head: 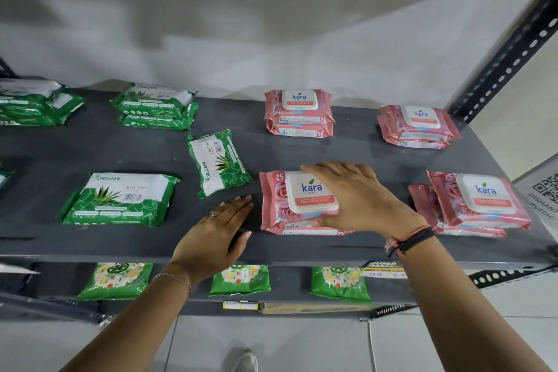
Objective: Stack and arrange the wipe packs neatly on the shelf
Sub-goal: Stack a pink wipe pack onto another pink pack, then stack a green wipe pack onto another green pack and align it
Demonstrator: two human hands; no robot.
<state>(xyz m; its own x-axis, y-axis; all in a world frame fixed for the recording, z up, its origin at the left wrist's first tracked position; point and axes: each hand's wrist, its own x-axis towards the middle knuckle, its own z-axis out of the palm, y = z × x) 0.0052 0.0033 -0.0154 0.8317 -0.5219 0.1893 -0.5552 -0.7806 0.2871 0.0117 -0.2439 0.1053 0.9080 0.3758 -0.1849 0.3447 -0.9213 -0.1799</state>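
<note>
Pink Kara wipe packs lie in four small stacks on the dark grey shelf (120, 148). My right hand (359, 196) grips the right side of the top pack of the front middle stack (290, 202). My left hand (217, 232) rests flat on the shelf just left of that stack, fingers apart, holding nothing. Other pink stacks sit at back middle (299, 112), back right (418, 125) and front right (474, 204). Green Origami packs lie at back left (155, 106), far left (33, 103) and front left (120, 199). A single green pack (217, 161) lies turned at an angle.
A perforated metal upright (510, 48) stands at the right rear corner. A white wall runs behind the shelf. On the shelf below lie three green floral packs (116, 281). A QR-code sign (546, 193) hangs at the right edge. A price label (383, 270) sticks to the front edge.
</note>
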